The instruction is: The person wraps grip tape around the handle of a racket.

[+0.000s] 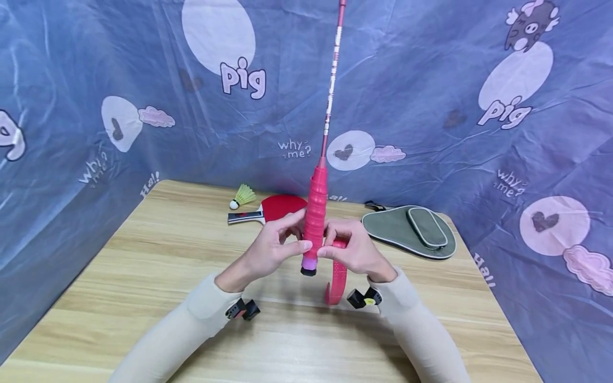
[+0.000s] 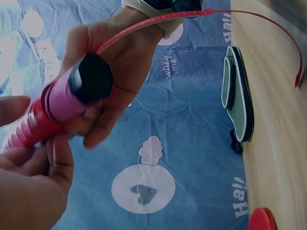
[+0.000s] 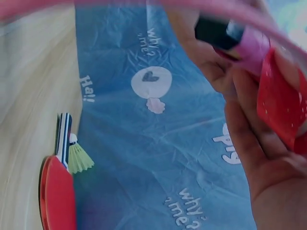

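A badminton racket (image 1: 316,207) stands nearly upright between my hands, its head out of view above. Its handle is wrapped in pinkish-red grip tape, with a purple band (image 2: 65,99) and black butt cap (image 2: 91,79) bare at the lower end. My left hand (image 1: 268,250) holds the handle from the left, thumb across its front. From the other side, my right hand (image 1: 356,247) pinches the tape against the handle near its lower end. A loose strip of grip tape (image 1: 338,282) hangs from the right hand and curls at its end.
At the back of the wooden table (image 1: 158,276) lie a yellow shuttlecock (image 1: 243,196) and a red table tennis bat (image 1: 282,206), partly hidden by the left hand. A green bat case (image 1: 399,229) is at the back right. Blue printed cloth (image 1: 143,64) hangs behind and at both sides.
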Available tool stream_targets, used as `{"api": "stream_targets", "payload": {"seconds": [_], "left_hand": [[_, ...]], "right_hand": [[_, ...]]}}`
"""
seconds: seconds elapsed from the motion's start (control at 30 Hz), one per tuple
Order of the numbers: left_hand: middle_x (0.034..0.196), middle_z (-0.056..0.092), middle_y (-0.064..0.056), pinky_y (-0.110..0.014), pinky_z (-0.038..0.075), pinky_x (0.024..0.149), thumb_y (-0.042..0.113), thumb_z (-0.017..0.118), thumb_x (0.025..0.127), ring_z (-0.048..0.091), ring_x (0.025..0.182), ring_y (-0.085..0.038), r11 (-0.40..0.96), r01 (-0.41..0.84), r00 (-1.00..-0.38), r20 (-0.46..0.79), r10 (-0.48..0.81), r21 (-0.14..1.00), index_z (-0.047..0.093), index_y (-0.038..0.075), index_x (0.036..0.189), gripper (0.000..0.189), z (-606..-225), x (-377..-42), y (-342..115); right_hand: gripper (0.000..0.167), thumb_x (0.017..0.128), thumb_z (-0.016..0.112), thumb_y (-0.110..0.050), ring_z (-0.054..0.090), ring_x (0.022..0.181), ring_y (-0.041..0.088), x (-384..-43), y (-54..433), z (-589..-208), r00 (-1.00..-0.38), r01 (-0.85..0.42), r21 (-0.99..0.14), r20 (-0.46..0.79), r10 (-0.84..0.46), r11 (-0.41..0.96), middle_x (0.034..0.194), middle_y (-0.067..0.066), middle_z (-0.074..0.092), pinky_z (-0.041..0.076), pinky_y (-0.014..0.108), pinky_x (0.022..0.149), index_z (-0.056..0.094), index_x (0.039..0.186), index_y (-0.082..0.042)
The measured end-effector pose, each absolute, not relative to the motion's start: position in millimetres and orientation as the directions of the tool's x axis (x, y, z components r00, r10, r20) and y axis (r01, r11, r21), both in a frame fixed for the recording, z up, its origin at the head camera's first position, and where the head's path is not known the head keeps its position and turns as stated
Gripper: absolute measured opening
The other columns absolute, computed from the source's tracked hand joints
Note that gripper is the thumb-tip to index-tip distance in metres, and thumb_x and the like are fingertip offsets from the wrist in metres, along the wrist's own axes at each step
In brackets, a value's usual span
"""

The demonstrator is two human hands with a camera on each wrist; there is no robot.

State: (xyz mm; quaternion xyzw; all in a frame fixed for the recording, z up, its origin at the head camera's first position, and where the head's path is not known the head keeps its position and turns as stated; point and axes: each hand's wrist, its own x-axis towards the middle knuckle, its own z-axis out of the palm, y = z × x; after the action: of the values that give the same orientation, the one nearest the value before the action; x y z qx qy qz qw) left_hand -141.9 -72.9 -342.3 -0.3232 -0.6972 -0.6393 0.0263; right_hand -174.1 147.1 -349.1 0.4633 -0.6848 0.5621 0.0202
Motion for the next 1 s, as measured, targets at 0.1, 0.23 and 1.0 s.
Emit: {"api": "stream_targets", "payload": {"seconds": [0.1, 0.23, 1.0], "left_hand": [[0.106, 0.065, -0.005, -0.03, 0.053, 0.088, 0.016, 0.079, 0.088, 0.059, 0.091, -0.018, 0.084, 0.503, -0.818, 0.443, 0.366, 0.86, 0.05, 0.014, 0.15, 0.068, -344.8, -139.2, -67.2], [0.106, 0.065, -0.002, -0.032, 0.057, 0.089, 0.016, 0.087, 0.08, 0.061, 0.092, -0.014, 0.175, 0.538, -0.828, 0.479, 0.291, 0.824, 0.057, 0.013, 0.144, 0.071, -349.4, -137.7, -60.2], [0.106, 0.068, -0.015, -0.026, 0.055, 0.079, 0.002, 0.079, 0.084, 0.064, 0.087, -0.018, -0.003, 0.521, -0.825, 0.504, 0.254, 0.854, 0.069, 0.002, 0.128, 0.045, -350.5, -140.6, -64.1]], "right_hand": [[0.033, 0.078, 0.08, 0.008, 0.06, 0.08, 0.012, -172.8, 144.0, -350.9, -0.565, -0.719, -0.695, 0.574, -0.592, 0.012, 0.086, 0.007, 0.066, 0.054, 0.023, 0.062, 0.057, 0.068, -0.012], [0.035, 0.079, 0.083, -0.001, 0.057, 0.077, 0.011, -172.2, 143.1, -352.5, -0.564, -0.773, -0.624, 0.589, -0.578, 0.118, 0.081, -0.001, 0.064, 0.05, 0.023, 0.061, 0.055, 0.065, -0.016], [0.026, 0.075, 0.083, 0.008, 0.066, 0.093, 0.014, -176.5, 154.0, -345.6, -0.571, -0.688, -0.725, 0.504, -0.648, 0.042, 0.103, 0.016, 0.072, 0.055, 0.022, 0.069, 0.065, 0.077, -0.01]]}}
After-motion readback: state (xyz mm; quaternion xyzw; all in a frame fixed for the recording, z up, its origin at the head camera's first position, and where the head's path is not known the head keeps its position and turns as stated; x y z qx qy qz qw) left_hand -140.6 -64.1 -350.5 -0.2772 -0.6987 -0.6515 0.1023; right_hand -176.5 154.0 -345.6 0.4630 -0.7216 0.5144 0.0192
